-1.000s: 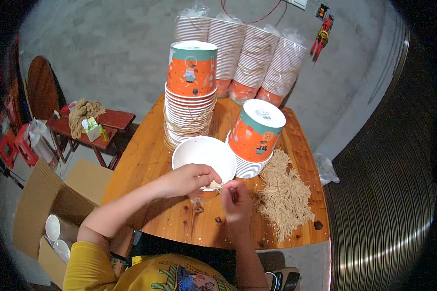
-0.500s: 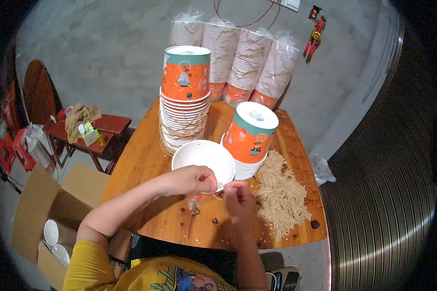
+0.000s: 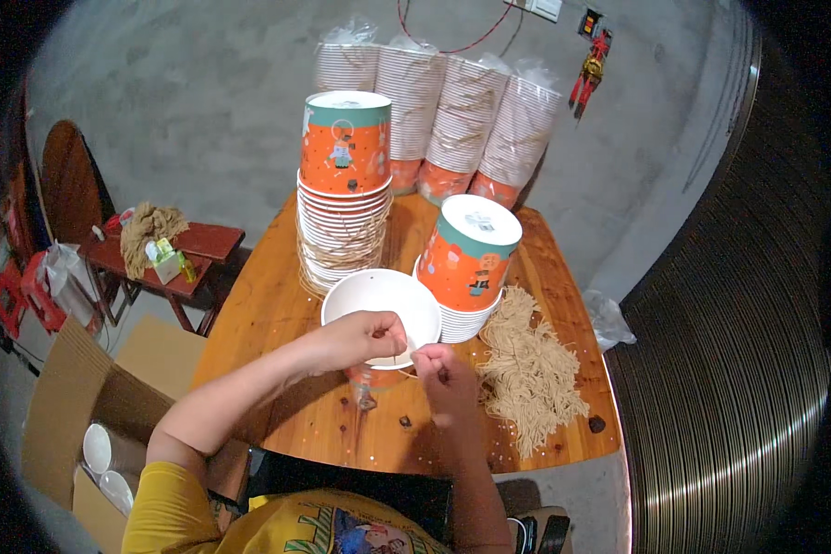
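A white-lined paper bucket (image 3: 379, 294) lies tilted on the table, its open mouth facing me. At its near rim, my left hand (image 3: 367, 338) is closed in a pinch. Just right of it, my right hand (image 3: 447, 377) is closed too, fingertips pressed together. A thin tan cord shows faintly between them; its ends are hidden by the fingers. Right of the bucket stands a short stack of upturned orange and green paper buckets (image 3: 471, 254). A taller stack (image 3: 346, 148) is behind, with tan cords looping from its white rims. The pile of loose tan cords (image 3: 535, 379) lies by my right hand.
Several plastic-wrapped bucket stacks (image 3: 462, 120) line the table's back against the wall. A cardboard box (image 3: 74, 397) holding white cups or buckets is on the floor at left. Beyond it stands a red bench (image 3: 212, 242). A ribbed shutter (image 3: 711, 369) rises on the right.
My hands have drawn slightly apart at the bucket's rim, the left rising a little off the edge and the right staying pinched. The whole view has shifted slightly.
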The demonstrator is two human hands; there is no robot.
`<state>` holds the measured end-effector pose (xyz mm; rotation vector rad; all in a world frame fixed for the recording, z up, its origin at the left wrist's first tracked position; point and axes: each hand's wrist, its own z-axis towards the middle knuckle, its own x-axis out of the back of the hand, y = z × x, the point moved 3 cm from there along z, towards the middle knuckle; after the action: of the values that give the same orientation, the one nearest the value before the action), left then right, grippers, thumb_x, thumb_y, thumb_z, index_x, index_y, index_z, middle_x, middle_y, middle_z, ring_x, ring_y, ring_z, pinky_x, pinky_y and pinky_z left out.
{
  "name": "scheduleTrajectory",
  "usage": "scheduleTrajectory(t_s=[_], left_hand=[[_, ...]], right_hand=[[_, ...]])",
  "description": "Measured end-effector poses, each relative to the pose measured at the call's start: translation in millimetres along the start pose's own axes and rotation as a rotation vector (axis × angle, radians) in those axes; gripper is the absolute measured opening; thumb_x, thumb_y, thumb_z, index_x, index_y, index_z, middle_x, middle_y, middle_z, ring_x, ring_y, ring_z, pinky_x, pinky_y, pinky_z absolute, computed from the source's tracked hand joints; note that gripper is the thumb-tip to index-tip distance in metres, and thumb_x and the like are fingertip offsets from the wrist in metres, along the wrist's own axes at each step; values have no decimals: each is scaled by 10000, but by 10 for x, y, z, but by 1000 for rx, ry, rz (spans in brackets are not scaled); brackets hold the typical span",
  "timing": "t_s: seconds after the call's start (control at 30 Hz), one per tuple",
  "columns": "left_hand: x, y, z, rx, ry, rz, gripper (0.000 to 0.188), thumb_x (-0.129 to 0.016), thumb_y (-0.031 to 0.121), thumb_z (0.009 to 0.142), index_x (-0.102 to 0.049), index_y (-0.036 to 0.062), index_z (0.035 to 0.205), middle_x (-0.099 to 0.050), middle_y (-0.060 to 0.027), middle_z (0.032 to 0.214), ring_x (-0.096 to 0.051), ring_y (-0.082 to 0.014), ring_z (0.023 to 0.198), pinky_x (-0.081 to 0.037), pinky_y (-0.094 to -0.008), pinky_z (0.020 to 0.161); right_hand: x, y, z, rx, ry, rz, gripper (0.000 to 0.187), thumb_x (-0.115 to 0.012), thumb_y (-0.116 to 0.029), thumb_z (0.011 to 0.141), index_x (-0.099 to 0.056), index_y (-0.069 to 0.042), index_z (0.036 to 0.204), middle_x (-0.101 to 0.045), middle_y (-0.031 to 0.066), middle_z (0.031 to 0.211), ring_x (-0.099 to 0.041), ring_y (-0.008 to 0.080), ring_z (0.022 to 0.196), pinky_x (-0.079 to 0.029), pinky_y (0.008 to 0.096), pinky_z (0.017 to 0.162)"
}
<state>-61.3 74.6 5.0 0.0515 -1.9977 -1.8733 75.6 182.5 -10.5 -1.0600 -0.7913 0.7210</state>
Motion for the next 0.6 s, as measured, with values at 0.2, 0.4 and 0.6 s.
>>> scheduleTrajectory(t_s=[0.2,0.4,0.6], left_hand=[[8,-17,-18,30,73,-50,108,-554,164,899,-540,60,877,-502,49,782,-449,-41,728,-389,-190,662],[25,-34,-3,15,68,-64,99,-562,149,889,-541,52,885,-505,46,792,-449,-38,728,-384,-186,664],[-12,76,-24,53,39,-56,102,-556,152,888,-546,50,886,-531,29,807,-474,-46,763,-401,-198,708]], right_hand=[[189,425,-42,66,259,-111,63,-572,-123,887,-572,-63,872,-460,-64,653,-401,19,598,-346,199,537],[158,315,-55,109,278,33,77,-554,-111,894,-559,-49,940,-464,-52,679,-404,37,607,-352,210,544],[-3,106,70,116,11,-178,109,-571,-104,880,-595,-30,956,-473,-54,632,-418,43,571,-348,229,517]])
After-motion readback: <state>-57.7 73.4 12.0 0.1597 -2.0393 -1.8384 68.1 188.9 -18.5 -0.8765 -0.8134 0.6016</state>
